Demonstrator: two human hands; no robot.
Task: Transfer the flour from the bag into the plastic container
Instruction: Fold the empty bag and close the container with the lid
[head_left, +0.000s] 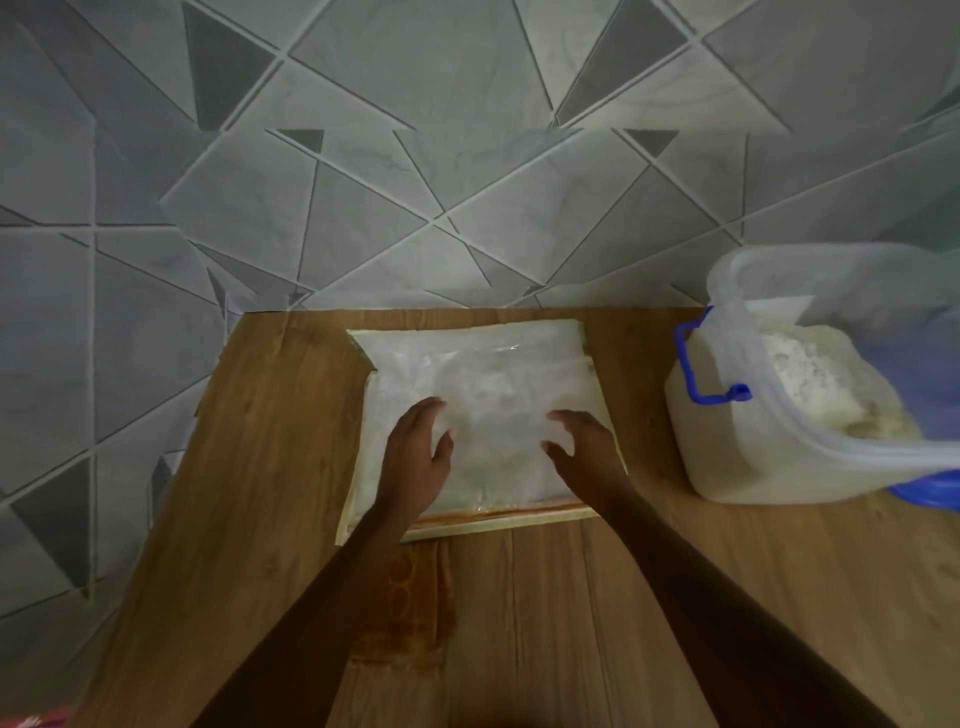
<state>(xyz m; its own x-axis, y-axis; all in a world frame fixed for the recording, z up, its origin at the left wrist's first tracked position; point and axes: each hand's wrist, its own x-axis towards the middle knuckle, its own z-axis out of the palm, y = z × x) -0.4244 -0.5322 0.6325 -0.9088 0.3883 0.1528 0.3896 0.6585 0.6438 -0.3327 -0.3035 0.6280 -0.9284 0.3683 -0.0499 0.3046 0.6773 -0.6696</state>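
Observation:
A clear plastic bag (483, 374), flat and dusted white, lies on a pale wooden board (498, 525) in the middle of the wooden table (270, 467). My left hand (415, 457) rests on the bag's near left part with fingers spread. My right hand (584, 452) hovers at the bag's near right part, fingers apart and slightly curled. Neither hand grips anything. At the right stands a translucent plastic container (769, 447) with a blue latch handle (696, 364), its top uncovered, holding a heap of white flour (815, 374).
A blue lid (930, 493) peeks out behind the container at the right edge. An orange patterned cloth (410, 613) lies on the table under my left forearm. Grey tiled floor with triangular patterns surrounds the table beyond its far and left edges.

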